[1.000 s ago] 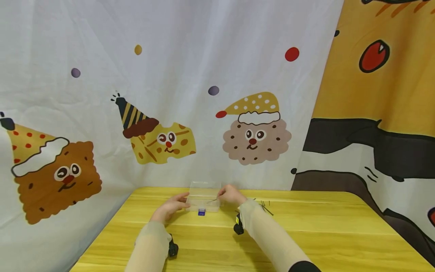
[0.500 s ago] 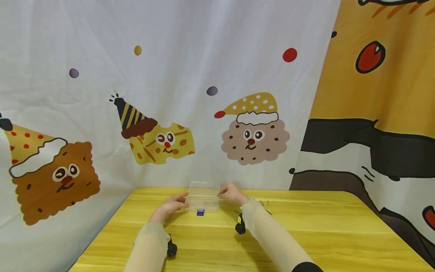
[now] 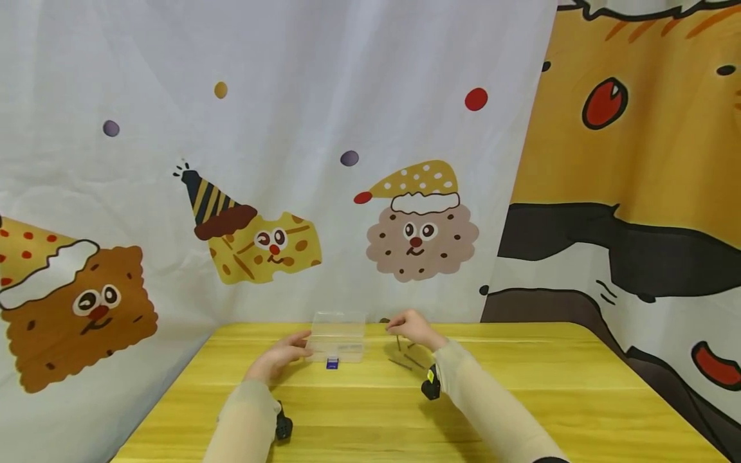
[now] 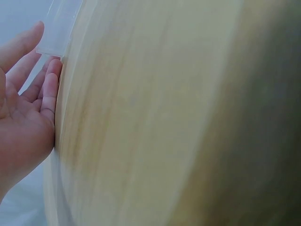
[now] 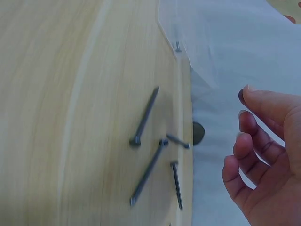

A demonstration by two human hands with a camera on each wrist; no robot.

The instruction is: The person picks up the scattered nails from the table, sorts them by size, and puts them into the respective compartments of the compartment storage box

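A clear plastic box (image 3: 336,347) with its lid raised stands near the table's back edge, a blue latch (image 3: 332,363) at its front. My left hand (image 3: 279,357) rests at its left side, thumb and fingers extended, fingertips right at the box's end in the left wrist view. To the right of the box lie several dark metal fasteners (image 5: 149,172) with wide heads, like bolts or nails. My right hand (image 5: 268,146) hovers over them, fingers loosely bent and nothing visible between them. Inside the box, a small fastener (image 5: 178,47) shows through the wall.
The yellow wood-grain table (image 3: 359,418) ends at a white cloth backdrop (image 3: 278,128) printed with cartoon snacks. A black wrist camera (image 3: 431,384) sits on the right wrist, another wrist camera (image 3: 283,424) on the left.
My right hand pinched a thin dark fastener at the box's right side a second ago. It has since moved right, over the loose fasteners, without it. The left hand stays at the box.
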